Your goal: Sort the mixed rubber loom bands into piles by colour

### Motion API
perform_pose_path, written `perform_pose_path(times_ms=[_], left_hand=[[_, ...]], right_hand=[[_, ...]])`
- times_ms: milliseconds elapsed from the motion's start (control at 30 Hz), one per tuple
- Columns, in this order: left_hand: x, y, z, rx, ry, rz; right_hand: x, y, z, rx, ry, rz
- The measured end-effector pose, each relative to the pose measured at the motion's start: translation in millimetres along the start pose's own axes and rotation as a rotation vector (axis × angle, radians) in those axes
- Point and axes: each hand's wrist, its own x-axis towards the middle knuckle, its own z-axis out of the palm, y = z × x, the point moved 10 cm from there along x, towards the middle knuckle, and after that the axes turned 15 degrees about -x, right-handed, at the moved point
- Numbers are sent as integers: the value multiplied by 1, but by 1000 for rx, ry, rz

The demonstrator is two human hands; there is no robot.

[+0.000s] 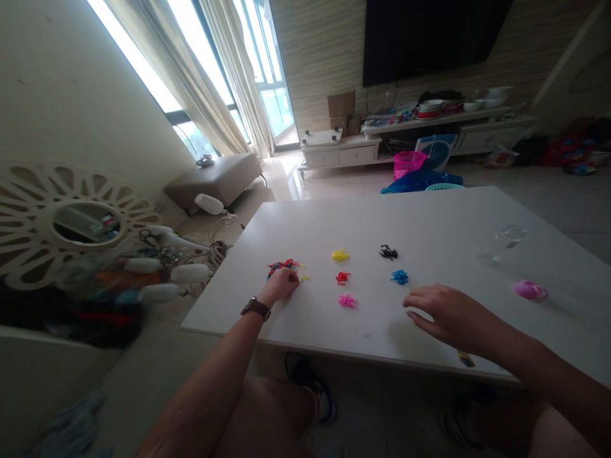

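Observation:
On the white table, my left hand, with a dark watch on its wrist, is at a mixed pile of small coloured pieces. Its fingers are pinched together; what is between them is hidden. A few small yellow pieces lie by the fingertips. My right hand hovers over the table with thumb and fingers apart, holding nothing. Between the hands lie separate small heaps: yellow, red, pink, black and blue. The blue heap is nearest my right hand.
A clear glass or plastic container and a pink rounded object are on the table's right side. Under my right forearm sits a small yellow-and-blue item. Lamp parts clutter the floor at left. Beyond the table stands a pink basket.

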Motion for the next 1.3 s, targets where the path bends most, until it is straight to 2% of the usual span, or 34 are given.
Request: perform_pose_path(times_ms=[200, 333, 400, 567, 767, 900, 1000, 1167, 1300], left_hand=[[-3, 12, 2, 95, 61, 108], [-5, 12, 0, 24, -2, 51], [-7, 13, -6, -33, -14, 9], [-7, 24, -25, -65, 69, 10], [-3, 39, -24, -153, 83, 17], [6, 58, -12, -247, 54, 9], [15, 80, 6, -306, -29, 35], [32, 111, 35, -434, -127, 91], [41, 138, 63, -564, -198, 86]], right_hand=[[16, -22, -25, -14, 24, -77], [16, -27, -35, 14, 37, -69], [15, -27, -34, 19, 20, -82], [18, -20, -27, 14, -15, -125], [22, -16, -16, 82, -4, -127], [18, -9, 4, 103, -51, -147], [13, -3, 17, 88, -116, -172], [9, -4, 20, 189, -207, -210], [12, 0, 20, 311, -238, -176]])
